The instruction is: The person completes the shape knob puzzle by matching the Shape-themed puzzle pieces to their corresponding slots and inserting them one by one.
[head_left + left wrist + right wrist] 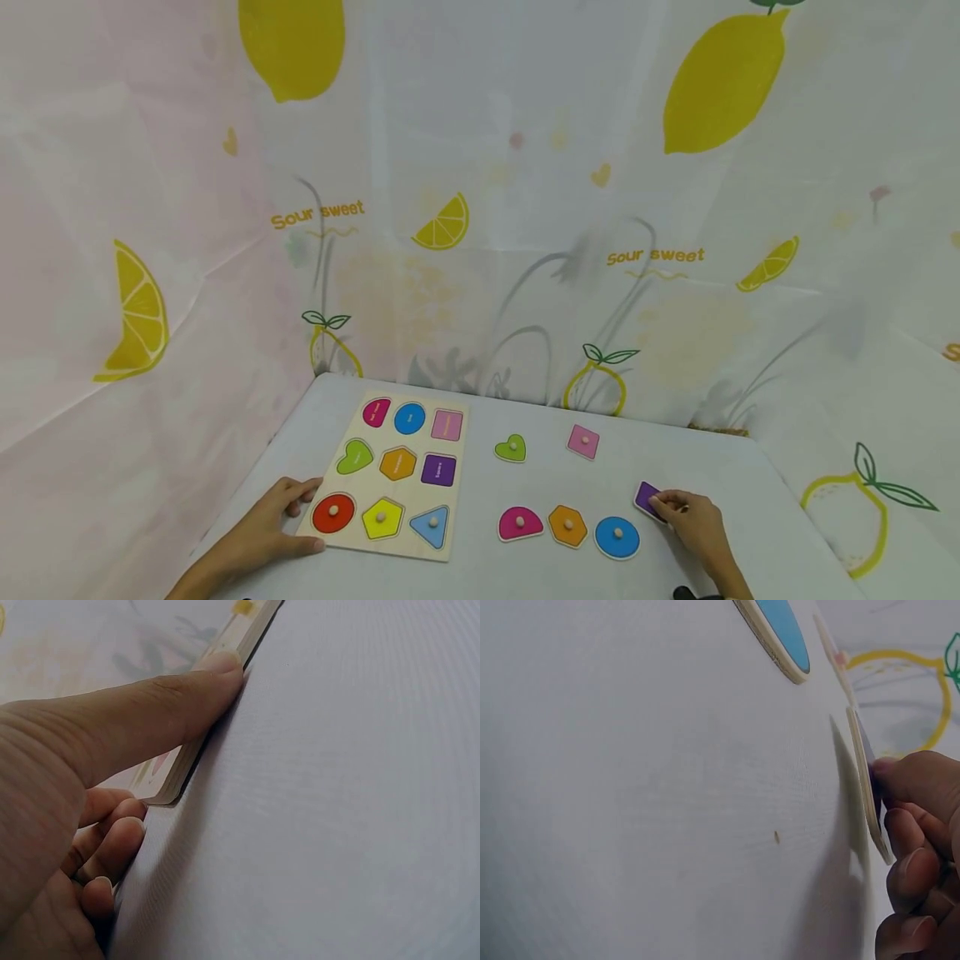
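Note:
A wooden shape puzzle board [375, 487] lies on the left of the table. My left hand [262, 529] holds its near left corner, thumb along the near edge and fingers at the left side. Seated in the board are a red circle [324, 518], a yellow pentagon [390, 527] and a blue triangle [438, 533]. At the right, my right hand [697, 525] pinches a purple square piece [642, 497] by its knob, which the fingers hide. The piece [864, 776] is tilted above the table in the right wrist view, its shadow beside it.
Between board and right hand lie several knobbed pieces: a green heart [507, 452], a pink square-like piece [577, 448], a magenta half round [513, 533], an orange hexagon [558, 533] and a blue circle [609, 545]. A lemon-print cloth [480, 292] hangs behind the table.

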{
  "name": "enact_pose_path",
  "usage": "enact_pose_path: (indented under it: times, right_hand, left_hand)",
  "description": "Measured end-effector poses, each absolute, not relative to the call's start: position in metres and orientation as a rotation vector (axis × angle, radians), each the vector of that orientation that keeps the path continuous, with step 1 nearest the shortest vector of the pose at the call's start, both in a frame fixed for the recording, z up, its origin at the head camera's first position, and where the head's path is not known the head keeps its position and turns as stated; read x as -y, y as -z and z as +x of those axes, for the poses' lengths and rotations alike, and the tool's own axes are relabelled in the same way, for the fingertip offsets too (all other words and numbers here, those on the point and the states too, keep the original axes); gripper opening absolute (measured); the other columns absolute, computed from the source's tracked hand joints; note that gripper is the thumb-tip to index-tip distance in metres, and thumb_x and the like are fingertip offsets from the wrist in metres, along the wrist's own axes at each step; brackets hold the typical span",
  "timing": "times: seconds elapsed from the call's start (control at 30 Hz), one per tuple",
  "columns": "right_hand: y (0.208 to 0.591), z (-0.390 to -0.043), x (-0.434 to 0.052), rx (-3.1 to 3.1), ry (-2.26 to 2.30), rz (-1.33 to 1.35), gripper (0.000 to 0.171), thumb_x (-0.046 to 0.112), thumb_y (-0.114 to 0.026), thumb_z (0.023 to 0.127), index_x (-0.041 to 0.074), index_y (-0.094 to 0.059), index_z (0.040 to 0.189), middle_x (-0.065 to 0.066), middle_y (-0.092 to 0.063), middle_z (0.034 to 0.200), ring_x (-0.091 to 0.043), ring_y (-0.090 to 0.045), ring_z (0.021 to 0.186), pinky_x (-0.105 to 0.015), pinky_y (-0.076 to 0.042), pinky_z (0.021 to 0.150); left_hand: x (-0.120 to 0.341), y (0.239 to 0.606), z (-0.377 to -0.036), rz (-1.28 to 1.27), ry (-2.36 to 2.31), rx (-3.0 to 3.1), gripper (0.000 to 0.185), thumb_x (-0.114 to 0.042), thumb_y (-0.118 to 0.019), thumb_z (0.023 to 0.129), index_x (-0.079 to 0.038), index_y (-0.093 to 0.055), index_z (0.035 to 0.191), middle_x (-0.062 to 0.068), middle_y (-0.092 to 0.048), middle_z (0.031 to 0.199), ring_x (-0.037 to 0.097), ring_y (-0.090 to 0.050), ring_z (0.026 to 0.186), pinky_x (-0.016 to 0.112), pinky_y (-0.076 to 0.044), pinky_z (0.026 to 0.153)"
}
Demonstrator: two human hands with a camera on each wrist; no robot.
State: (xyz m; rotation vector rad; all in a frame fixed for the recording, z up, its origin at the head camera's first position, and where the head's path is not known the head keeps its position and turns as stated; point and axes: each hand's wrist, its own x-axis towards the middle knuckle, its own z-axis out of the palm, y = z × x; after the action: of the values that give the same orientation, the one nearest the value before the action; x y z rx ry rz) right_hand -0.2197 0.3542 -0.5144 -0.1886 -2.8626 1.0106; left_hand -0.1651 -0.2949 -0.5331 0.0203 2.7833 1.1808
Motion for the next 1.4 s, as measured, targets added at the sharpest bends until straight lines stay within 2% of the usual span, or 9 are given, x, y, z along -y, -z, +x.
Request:
enact_pose_path:
  times: [0.2, 0.43, 0.8, 1.03, 1.4]
  right_hand:
    - [0.512, -0.221, -0.347, 2.839, -0.994, -0.136, 0.019, 0.024, -0.076, 0.094, 0.005, -0.077, 0.095, 0.004, -0.06, 0.073, -0.014, -0.051, 0.067, -0.027, -0.041, 0.056]
    - [0.511, -0.22, -0.334, 2.829, -0.994, -0.09, 0.016, 0.023, -0.079, 0.091, 0.007, -0.078, 0.093, 0.005, -0.061, 0.073, -0.011, -0.051, 0.068, -0.025, -0.04, 0.059]
    - [0.507, -0.225, -0.312, 2.835, -0.942, 0.014, 0.016, 0.021, -0.079, 0.092, 0.005, -0.077, 0.095, 0.005, -0.057, 0.074, -0.013, -0.05, 0.072, -0.025, -0.039, 0.061]
    - [0.506, -0.226, -0.3, 2.845, -0.972, 0.032, 0.019, 0.025, -0.079, 0.092, 0.007, -0.077, 0.096, 0.005, -0.058, 0.075, -0.014, -0.049, 0.073, -0.026, -0.04, 0.062]
    - [0.505, -0.229, -0.277, 2.858, -1.012, 0.053, 0.02, 0.026, -0.079, 0.092, 0.007, -0.078, 0.099, 0.005, -0.058, 0.076, -0.016, -0.051, 0.075, -0.025, -0.043, 0.065]
  left_hand:
    - [0.296, 0.533, -0.165, 0.043, -1.21, -2.784, 0.101, -0.038, -0.098, 0.064, -0.003, -0.052, 0.147, 0.004, -0.048, 0.11, 0.02, -0.042, 0.1, 0.028, -0.041, 0.079]
    - [0.297, 0.533, -0.163, 0.074, -1.215, -2.78, 0.099, -0.035, -0.097, 0.066, -0.003, -0.052, 0.148, 0.004, -0.046, 0.108, 0.02, -0.041, 0.1, 0.03, -0.039, 0.081]
    - [0.294, 0.531, -0.164, 0.004, -1.196, -2.769, 0.104, -0.039, -0.098, 0.061, -0.003, -0.052, 0.148, 0.004, -0.047, 0.109, 0.021, -0.043, 0.102, 0.032, -0.042, 0.081]
    - [0.294, 0.532, -0.164, 0.027, -1.213, -2.771, 0.103, -0.038, -0.099, 0.062, -0.003, -0.053, 0.147, 0.005, -0.048, 0.11, 0.021, -0.042, 0.1, 0.027, -0.042, 0.078]
    - [0.295, 0.532, -0.162, 0.044, -1.216, -2.786, 0.103, -0.038, -0.098, 0.063, -0.004, -0.052, 0.148, 0.004, -0.047, 0.109, 0.02, -0.042, 0.099, 0.029, -0.04, 0.078]
